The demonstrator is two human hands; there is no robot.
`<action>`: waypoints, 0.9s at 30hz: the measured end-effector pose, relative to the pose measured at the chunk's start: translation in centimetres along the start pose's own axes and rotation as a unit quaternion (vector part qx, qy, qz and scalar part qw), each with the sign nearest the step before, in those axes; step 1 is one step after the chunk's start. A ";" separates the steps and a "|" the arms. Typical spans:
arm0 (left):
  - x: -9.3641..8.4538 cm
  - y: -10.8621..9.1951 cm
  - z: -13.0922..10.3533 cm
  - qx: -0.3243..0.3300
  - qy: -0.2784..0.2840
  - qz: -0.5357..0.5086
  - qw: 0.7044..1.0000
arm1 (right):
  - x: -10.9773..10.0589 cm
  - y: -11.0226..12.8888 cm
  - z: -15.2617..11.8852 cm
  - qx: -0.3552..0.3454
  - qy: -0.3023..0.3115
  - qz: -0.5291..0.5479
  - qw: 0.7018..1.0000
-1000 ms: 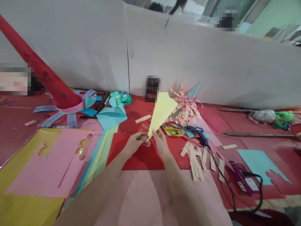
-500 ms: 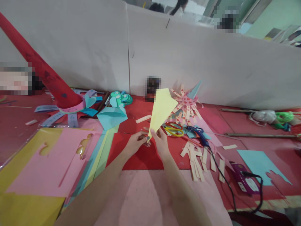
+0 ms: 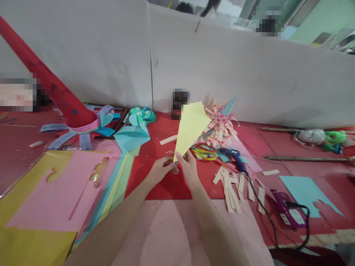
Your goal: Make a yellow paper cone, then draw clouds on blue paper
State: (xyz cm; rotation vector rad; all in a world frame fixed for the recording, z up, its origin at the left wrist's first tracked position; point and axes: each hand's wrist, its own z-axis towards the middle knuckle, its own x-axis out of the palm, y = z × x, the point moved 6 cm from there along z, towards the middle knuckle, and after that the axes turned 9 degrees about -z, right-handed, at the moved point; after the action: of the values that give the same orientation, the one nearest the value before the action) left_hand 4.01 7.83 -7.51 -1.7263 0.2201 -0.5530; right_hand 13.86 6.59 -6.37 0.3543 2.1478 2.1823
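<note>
A pale yellow sheet of paper (image 3: 192,127), narrowed to a point at its lower end and wide at the top, stands up between my hands. My left hand (image 3: 163,169) pinches that narrow tip from the left. From the right, my right hand (image 3: 189,167) grips the paper just above the tip, its thumb lying on the near face. Both hands are over a red sheet (image 3: 155,186) on the table. The far fingers are partly hidden behind the paper.
Right of my hands lie scissors (image 3: 204,151), a blue glue gun (image 3: 234,157) with its cord, cream paper strips (image 3: 227,188) and a purple power box (image 3: 288,210). On the left are pink paper (image 3: 58,199), a folded blue paper (image 3: 131,138) and a tall red cone (image 3: 59,90).
The yellow paper has tilted slightly, its top edge a little higher and further right. Both hands keep their hold and have hardly moved.
</note>
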 end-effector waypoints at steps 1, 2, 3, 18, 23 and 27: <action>0.0 0.0 0.0 -0.002 -0.002 0.003 1.000 | -0.1 0.0 0.0 -0.002 -0.004 -0.002 1.000; 0.0 -0.1 0.0 -0.003 -0.002 0.005 1.000 | -0.2 -0.1 0.0 -0.004 -0.012 -0.007 1.000; 0.0 -0.1 0.0 -0.004 -0.002 0.006 1.000 | -0.4 -0.2 0.0 -0.005 -0.021 -0.014 1.000; 0.0 -0.3 0.0 0.008 0.006 -0.012 1.000 | -0.3 -0.1 0.2 -0.010 -0.004 0.022 1.000; 0.7 0.1 -0.1 -0.032 0.065 -0.048 0.996 | -0.7 -0.2 0.3 -0.008 -0.019 0.039 0.999; 0.6 0.1 0.0 -0.011 0.038 -0.035 0.999 | -0.8 0.0 0.4 -0.034 -0.050 0.023 0.998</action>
State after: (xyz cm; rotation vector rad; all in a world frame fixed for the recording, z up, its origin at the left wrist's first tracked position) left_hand 4.57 7.52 -7.42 -1.7404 0.2206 -0.6692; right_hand 14.76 6.76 -6.44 0.5021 2.0272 2.2041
